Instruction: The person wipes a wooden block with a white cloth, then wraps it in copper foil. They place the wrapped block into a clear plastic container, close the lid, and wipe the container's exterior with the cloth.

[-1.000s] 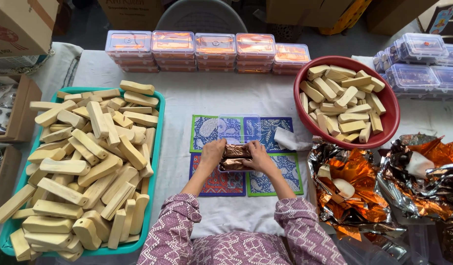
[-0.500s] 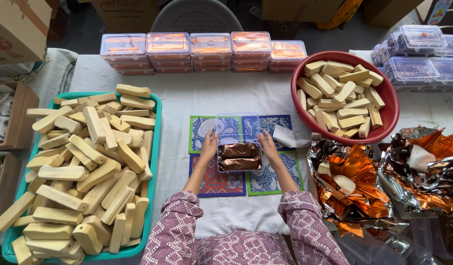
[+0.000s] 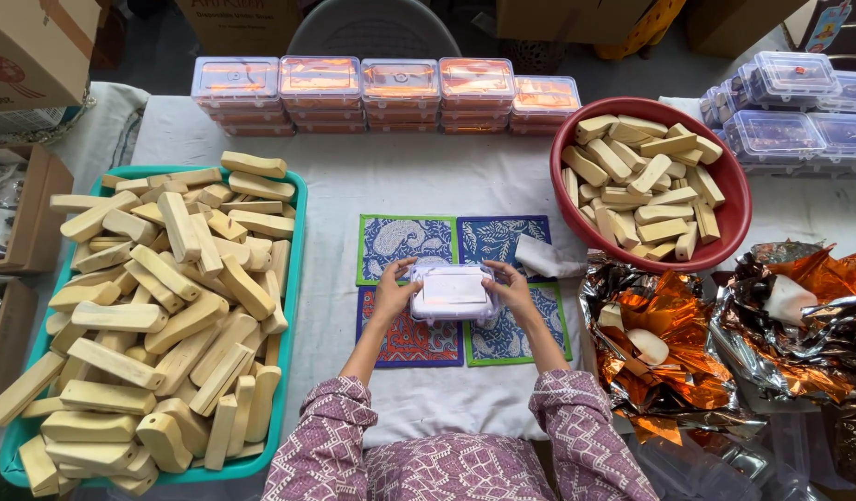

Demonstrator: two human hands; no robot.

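Teal tray (image 3: 296,278) of pale cream blocks (image 3: 159,306); red bowl (image 3: 739,218); blue, green-edged paisley mats (image 3: 405,243); white-clothed worktop (image 3: 400,176); copper-orange foil (image 3: 669,343); purple patterned sleeves (image 3: 326,436).

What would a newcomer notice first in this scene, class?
The heap of pale wooden blocks in the teal tray on the left stands out first. At centre, the left hand and right hand press on a closed clear box. A red bowl of blocks sits upper right.

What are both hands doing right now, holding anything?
Left hand: closed on the left end of the clear plastic box, lid down.
Right hand: closed on the same box's right end.
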